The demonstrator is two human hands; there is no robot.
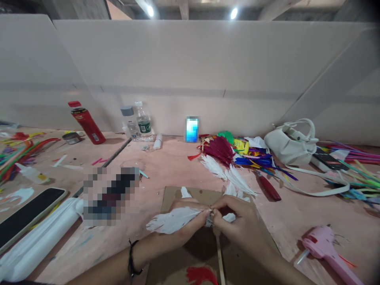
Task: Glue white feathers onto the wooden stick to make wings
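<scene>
In the head view my left hand (188, 223) is closed on a white feather (172, 221), whose vane spreads out to the left. My right hand (242, 219) pinches at the quill end, with its fingertips against those of the left. Something small and whitish shows just under the fingertips, too hidden to name. Below the hands lies a brown cardboard sheet (169, 257) with a patch of red paint (202, 275). A thin wooden stick (219, 255) runs down from the right fingers over the cardboard. More white feathers (240, 180) lie beyond the hands.
A pink glue gun (323, 245) lies at right, near a red-handled tool (268, 188). Behind are coloured feathers (218, 148), a white handbag (292, 142) and a lit phone (192, 129). At left are bottles (144, 124), a dark phone (32, 213) and a white device (41, 241).
</scene>
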